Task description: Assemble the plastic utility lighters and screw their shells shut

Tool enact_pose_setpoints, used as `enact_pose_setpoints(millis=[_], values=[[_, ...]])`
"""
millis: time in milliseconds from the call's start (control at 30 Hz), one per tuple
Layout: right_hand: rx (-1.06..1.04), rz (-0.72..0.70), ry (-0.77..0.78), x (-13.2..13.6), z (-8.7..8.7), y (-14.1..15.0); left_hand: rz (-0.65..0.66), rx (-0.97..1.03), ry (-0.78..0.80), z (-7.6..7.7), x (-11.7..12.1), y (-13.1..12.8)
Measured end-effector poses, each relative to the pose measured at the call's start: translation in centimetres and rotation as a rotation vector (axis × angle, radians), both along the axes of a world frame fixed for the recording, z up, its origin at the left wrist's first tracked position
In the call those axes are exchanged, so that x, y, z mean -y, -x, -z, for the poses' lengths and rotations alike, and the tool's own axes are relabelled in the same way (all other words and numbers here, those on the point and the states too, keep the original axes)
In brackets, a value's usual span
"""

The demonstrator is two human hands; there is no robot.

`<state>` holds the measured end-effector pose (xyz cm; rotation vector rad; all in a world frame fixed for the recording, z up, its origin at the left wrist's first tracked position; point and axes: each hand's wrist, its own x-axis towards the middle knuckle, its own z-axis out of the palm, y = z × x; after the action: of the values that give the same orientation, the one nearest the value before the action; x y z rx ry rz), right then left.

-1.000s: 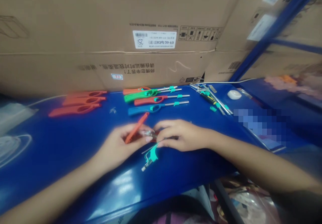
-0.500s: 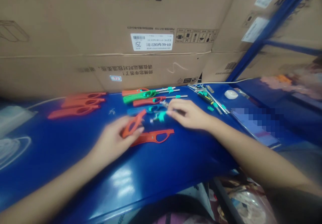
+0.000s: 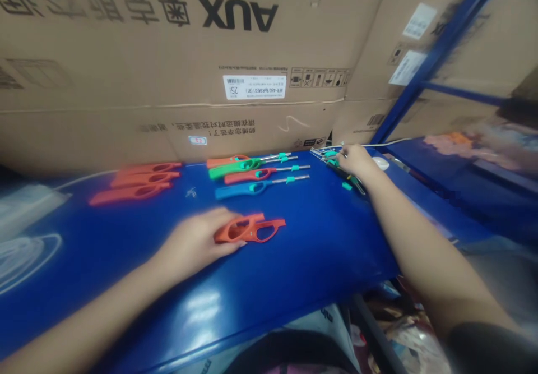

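My left hand is closed around an orange gas-lighter handle shell. Just beyond it, a second orange handle shell lies on the blue table, partly covered by the held one. My right hand reaches to the back right, fingers bent together over a pile of metal tubes and green pieces; what it pinches is hidden. Beside that pile is a dark screwdriver. Lighters with metal tubes lie in the middle: orange, green, red and blue.
Several red-orange handle shells lie at the left. Behind the table stands a large cardboard box. A blue metal post rises at the right, near a white round object. A clear plastic bag sits far left.
My right hand has moved from mid-table to the pile at the back right. The green-and-metal part it held is no longer seen mid-table. My left hand has lowered its orange shell.
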<state>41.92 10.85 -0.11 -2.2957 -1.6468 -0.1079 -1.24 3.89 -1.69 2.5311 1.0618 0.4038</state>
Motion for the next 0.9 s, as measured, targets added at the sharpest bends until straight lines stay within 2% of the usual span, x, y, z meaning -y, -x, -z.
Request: enact_pose_setpoints(millis=[233, 433, 533, 633, 800, 900], values=[[-0.010, -0.038, -0.034, -0.6, 1.3, -0.4, -0.046, -0.044, 0.028, -0.7, -1.1, 1.1], [-0.046, -0.140, -0.177, -0.1, 0.9, 0.5, -0.005, 0.001, 0.009, -0.8, -1.3, 1.3], [-0.066, -0.312, -0.233, 0.3, 0.5, 2.6, 0.049, 0.038, -0.021, -0.8, -0.9, 1.1], [-0.080, -0.565, -0.241, 1.4, 0.5, 5.9, 0.111, 0.063, -0.034, -0.5, -0.3, 0.6], [-0.052, -0.980, -0.107, 3.8, 1.4, 10.8, 0.134, 0.090, -0.077, 0.6, 0.1, -0.1], [-0.046, -1.063, -0.005, 4.6, 2.1, 11.9, 0.103, 0.080, -0.120, 1.0, -0.1, -0.2]])
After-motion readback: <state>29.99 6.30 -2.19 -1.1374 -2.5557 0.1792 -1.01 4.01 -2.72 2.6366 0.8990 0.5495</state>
